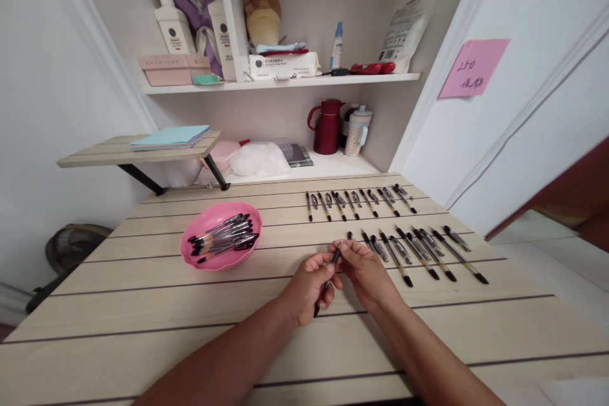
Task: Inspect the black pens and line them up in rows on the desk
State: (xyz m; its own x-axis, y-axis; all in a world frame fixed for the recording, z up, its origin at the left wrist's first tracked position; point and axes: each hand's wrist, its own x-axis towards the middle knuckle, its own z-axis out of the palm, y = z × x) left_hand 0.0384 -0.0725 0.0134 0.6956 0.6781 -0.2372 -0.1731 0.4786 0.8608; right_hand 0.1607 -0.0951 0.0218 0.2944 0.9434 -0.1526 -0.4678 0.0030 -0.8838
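My left hand point(309, 288) is closed around a black pen point(336, 256), held at a slant above the table; its dark lower end pokes out below the fingers. Fingers of my right hand point(366, 273) pinch the pen's upper end, where the fingertips partly hide it. Just beyond my right hand lies a near row of pen parts, with long refills with black ends point(396, 260) and short clear-and-black pieces point(399, 249) among them. A similar far row point(352, 205) lies behind it. To the left, a pink bowl point(202, 216) holds several pens point(226, 238).
A small raised wooden shelf point(104, 152) with blue paper point(171, 136) stands at the table's back left. Behind the table, a white cabinet shelf point(304, 80) holds bottles and a plush toy point(264, 9). Below are a red jug point(328, 127) and a cup point(358, 132).
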